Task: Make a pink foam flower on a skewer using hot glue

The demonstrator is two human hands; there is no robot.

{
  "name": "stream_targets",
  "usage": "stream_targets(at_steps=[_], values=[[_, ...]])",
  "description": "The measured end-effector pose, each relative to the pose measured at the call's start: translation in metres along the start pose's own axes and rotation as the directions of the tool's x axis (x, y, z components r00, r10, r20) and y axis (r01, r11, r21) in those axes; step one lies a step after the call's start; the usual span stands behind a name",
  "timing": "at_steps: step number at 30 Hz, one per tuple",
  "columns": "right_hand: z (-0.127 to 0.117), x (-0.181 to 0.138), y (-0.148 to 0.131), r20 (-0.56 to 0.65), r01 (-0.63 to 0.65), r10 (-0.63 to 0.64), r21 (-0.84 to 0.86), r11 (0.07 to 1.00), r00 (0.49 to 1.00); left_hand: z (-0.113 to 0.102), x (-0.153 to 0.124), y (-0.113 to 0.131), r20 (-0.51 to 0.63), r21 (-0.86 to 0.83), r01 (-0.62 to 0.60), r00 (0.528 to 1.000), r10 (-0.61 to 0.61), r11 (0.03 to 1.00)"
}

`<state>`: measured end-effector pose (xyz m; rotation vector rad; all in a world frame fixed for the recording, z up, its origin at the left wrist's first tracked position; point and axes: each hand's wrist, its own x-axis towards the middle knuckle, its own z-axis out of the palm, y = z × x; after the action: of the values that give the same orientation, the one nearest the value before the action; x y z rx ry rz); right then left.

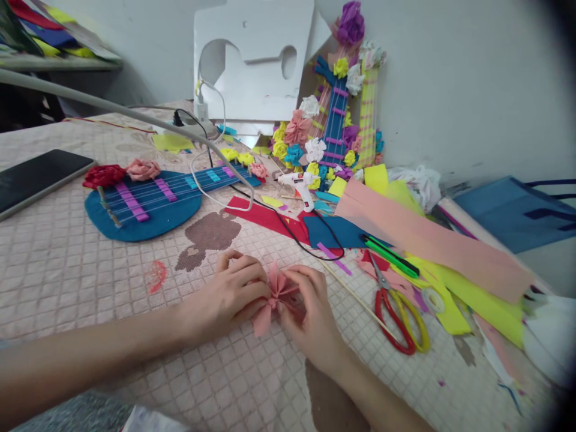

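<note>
The pink paper flower (276, 290) is in the lower middle of the frame, pinched between the left hand (239, 287) and right hand (311, 315). It looks light, soft and easy to rip, so hold its bunched middle.

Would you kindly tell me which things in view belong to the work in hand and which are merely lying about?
Belongs, it seems:
pink paper flower, between the left hand and right hand
pink paper strip, matching in colour
scissors and glue gun, perhaps, though neither is held

Just lying about, apparently:
phone
blue bag
crumpled white plastic
</note>
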<state>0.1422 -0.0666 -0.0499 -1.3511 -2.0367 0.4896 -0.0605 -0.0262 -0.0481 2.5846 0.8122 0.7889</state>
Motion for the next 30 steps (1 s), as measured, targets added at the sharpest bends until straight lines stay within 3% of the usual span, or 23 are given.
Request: stream_targets(at_steps=[9,19,24,30], values=[[-0.004,-0.003,-0.002,-0.025,0.020,-0.018,0.091,0.996,1.000,-0.005,0.003,0.003,-0.025,-0.012,0.024,0.999,-0.025,1.000],[-0.015,-0.009,0.003,-0.259,-0.032,0.097,0.244,0.969,0.961,-0.010,0.002,-0.002,-0.122,-0.077,0.093,0.987,-0.102,0.993],[-0.015,-0.013,0.010,-0.183,-0.072,0.106,0.188,0.980,0.977,-0.011,0.011,-0.015,-0.071,-0.216,0.165,0.980,-0.184,0.962],[-0.016,-0.020,0.022,-0.126,0.026,-0.014,0.095,0.995,0.992,-0.007,0.023,-0.033,-0.045,-0.373,0.238,0.961,-0.274,0.897]])
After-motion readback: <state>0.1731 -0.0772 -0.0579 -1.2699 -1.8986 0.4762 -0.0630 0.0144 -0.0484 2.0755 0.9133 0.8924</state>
